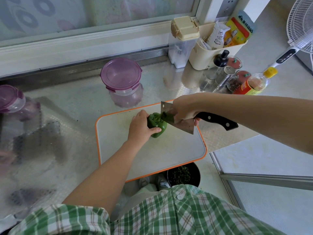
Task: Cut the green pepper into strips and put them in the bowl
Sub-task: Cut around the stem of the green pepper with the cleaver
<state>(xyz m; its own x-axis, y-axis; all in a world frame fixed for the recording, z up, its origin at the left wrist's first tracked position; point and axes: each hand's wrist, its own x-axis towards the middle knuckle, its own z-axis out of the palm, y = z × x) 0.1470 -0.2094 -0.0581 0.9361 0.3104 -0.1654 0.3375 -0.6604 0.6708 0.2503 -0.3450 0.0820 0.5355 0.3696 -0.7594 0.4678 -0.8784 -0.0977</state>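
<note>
Two purple-lidded tubs (pixel 122 82) on the steel counter (pixel 76 116), left edge and back middle; one orange-rimmed board (pixel 152 150) at its front edge. On the board, left hand (pixel 140 126) wraps one green pepper (pixel 157 124), right hand (pixel 184 109) clenches one cleaver (pixel 185 127), blade at the stem.

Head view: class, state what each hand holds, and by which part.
The left hand grips the green pepper round its side; the right hand grips the cleaver by its handle.

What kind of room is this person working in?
Probably a home kitchen: the left hand holds a green pepper on an orange-rimmed white cutting board, the right hand grips a black-handled steel cleaver, and seasoning bottles stand behind.
</note>
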